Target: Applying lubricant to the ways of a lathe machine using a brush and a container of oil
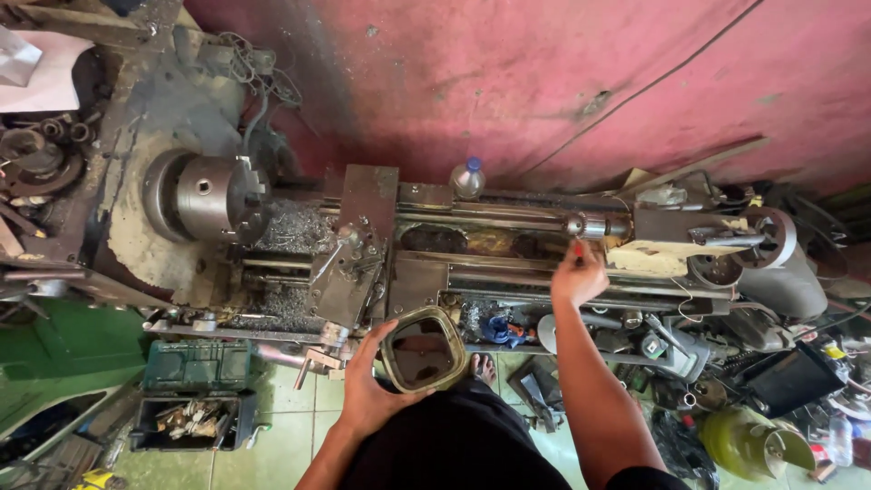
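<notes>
Head view shows the left hand (367, 386) gripping a rounded-square metal ring (424, 349) low in front of the lathe (363, 236). Right hand (578, 277) reaches to the lathe bed near the tailstock (689, 231), fingers closed around a small red thing (578, 249). A toolbox (198, 366) stands on the floor.

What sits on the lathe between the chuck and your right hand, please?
In the head view, between the chuck and the right hand sit the tool-post carriage and metal shavings.
</notes>
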